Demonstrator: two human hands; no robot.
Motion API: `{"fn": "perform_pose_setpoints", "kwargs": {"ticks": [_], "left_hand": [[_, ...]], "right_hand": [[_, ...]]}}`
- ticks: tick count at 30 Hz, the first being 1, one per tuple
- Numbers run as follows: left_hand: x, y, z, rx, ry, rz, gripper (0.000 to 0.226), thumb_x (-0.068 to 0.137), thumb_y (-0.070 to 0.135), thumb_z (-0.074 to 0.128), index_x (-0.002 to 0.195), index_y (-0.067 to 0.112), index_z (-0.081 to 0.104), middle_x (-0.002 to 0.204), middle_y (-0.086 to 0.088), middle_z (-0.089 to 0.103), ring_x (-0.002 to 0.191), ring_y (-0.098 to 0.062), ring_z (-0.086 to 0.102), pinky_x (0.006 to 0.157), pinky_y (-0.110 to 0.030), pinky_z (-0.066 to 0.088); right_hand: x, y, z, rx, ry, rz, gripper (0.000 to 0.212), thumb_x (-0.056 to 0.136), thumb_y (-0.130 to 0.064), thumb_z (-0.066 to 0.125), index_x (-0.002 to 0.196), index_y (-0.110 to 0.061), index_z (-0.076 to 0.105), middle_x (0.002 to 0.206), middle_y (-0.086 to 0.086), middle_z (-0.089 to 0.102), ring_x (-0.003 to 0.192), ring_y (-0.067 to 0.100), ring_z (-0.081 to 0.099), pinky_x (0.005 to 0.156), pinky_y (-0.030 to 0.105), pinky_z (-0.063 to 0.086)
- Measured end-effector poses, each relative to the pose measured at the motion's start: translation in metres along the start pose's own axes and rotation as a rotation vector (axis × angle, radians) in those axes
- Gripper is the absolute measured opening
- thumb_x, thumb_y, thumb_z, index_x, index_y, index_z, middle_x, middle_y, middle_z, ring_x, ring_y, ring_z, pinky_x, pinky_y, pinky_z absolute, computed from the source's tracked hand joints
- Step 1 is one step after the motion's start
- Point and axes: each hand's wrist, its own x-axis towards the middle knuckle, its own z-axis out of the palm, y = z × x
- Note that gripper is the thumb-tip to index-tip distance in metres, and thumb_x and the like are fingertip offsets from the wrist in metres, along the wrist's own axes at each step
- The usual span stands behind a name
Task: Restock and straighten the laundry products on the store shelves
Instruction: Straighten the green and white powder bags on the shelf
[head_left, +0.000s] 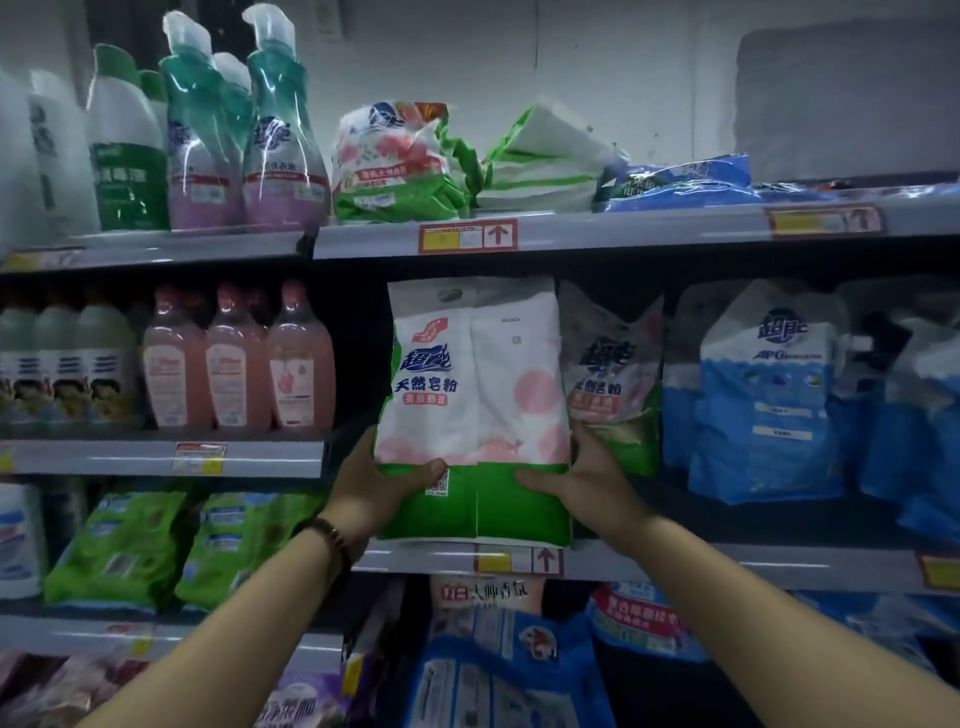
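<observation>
In the centre of the frame, a white-and-green detergent powder bag (472, 384) is standing upright with its bottom edge meeting the front rail of the middle shelf (727, 564); whether the shelf is bearing its weight is not clear. The left hand (382, 483), wearing a beaded bracelet (326, 540) at the wrist, is grasping the bag's lower left corner, its thumb lying across the green band. The right hand (579, 483) is grasping the lower right corner the same way. Just right of the bag, a matching bag (615, 384) is leaning in the same row, with blue-and-white bags (769, 410) sitting further right. Pink bottles (239, 364) are standing at centre left, and crumpled green-and-white bags (400, 166) are lying on the top shelf.
</observation>
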Motion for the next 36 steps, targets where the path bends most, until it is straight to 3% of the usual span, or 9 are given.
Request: {"fn": "perform_pose_setpoints", "kwargs": {"ticks": [4,11,16,20,24,27,30,33,36], "left_hand": [[0.043,0.002,0.007,0.054,0.015,0.058,0.069,0.081,0.016,0.088,0.141,0.021,0.055,0.128,0.003,0.068,0.115,-0.021,0.066,0.101,-0.045,0.056],[0.088,-0.050,0.021,0.080,0.127,-0.062,0.060,0.081,0.011,0.087,0.133,0.012,0.057,0.130,-0.009,0.067,0.112,-0.027,0.063,0.096,-0.038,0.054],[0.097,-0.072,0.031,0.181,0.190,-0.064,0.054,0.086,0.021,0.085,0.132,0.014,0.057,0.124,-0.002,0.065,0.110,-0.023,0.060,0.096,-0.035,0.050],[0.082,-0.064,0.049,0.603,0.351,-0.106,0.061,0.085,0.034,0.083,0.126,0.010,0.044,0.129,-0.020,0.057,0.112,-0.044,0.062,0.094,-0.054,0.054],[0.025,-0.058,0.072,0.971,0.460,0.306,0.048,0.078,0.033,0.076,0.113,0.014,0.049,0.112,-0.012,0.051,0.101,-0.035,0.053,0.080,-0.047,0.043],[-0.020,-0.070,0.075,0.796,0.236,0.572,0.022,0.087,0.026,0.069,0.101,0.022,0.052,0.103,-0.002,0.052,0.096,-0.028,0.051,0.079,-0.044,0.040],[-0.068,-0.100,0.077,0.596,0.094,0.672,0.017,0.093,0.013,0.066,0.092,0.022,0.052,0.094,0.004,0.050,0.087,-0.023,0.050,0.074,-0.042,0.043],[-0.107,-0.161,0.082,0.538,0.020,0.443,0.021,0.090,0.018,0.069,0.092,0.028,0.050,0.095,0.009,0.049,0.089,-0.017,0.052,0.076,-0.039,0.047],[-0.127,-0.229,0.081,0.574,-0.038,0.102,0.019,0.083,0.044,0.062,0.098,0.033,0.056,0.101,0.003,0.060,0.097,-0.026,0.063,0.084,-0.042,0.054]], "right_hand": [[0.047,0.006,0.006,0.014,0.039,-0.004,0.074,0.077,-0.006,0.091,0.139,-0.023,0.055,0.121,-0.004,0.073,0.106,0.017,0.073,0.085,0.036,0.065],[0.087,0.043,0.037,-0.281,0.005,-0.014,0.084,0.086,-0.022,0.085,0.156,-0.024,0.039,0.150,0.001,0.057,0.139,0.027,0.053,0.114,0.051,0.047],[0.093,0.043,0.042,-0.485,0.001,-0.024,0.079,0.092,-0.030,0.078,0.159,-0.024,0.035,0.154,0.003,0.053,0.141,0.030,0.051,0.116,0.047,0.044],[0.089,0.035,0.047,-0.636,0.041,0.051,0.072,0.092,-0.039,0.078,0.153,-0.023,0.041,0.146,0.004,0.059,0.129,0.031,0.060,0.105,0.044,0.051],[0.079,0.030,0.053,-0.868,0.195,0.026,0.061,0.084,-0.041,0.085,0.132,-0.020,0.055,0.127,0.008,0.065,0.115,0.032,0.065,0.092,0.047,0.059],[0.041,0.033,0.054,-0.801,0.288,-0.171,0.057,0.084,-0.030,0.083,0.133,-0.023,0.055,0.126,0.005,0.060,0.114,0.027,0.062,0.092,0.044,0.059],[-0.021,0.048,0.048,-0.607,0.273,-0.384,0.023,0.093,-0.025,0.073,0.113,-0.024,0.063,0.106,-0.005,0.063,0.096,0.013,0.062,0.081,0.038,0.058],[-0.083,0.096,0.043,-0.585,0.198,-0.398,0.010,0.096,-0.021,0.067,0.090,-0.023,0.060,0.086,-0.010,0.060,0.079,0.009,0.059,0.069,0.031,0.052],[-0.121,0.165,0.032,-0.672,0.167,-0.009,0.008,0.095,-0.028,0.070,0.091,-0.027,0.063,0.092,-0.010,0.066,0.086,0.008,0.066,0.077,0.032,0.058]]}}
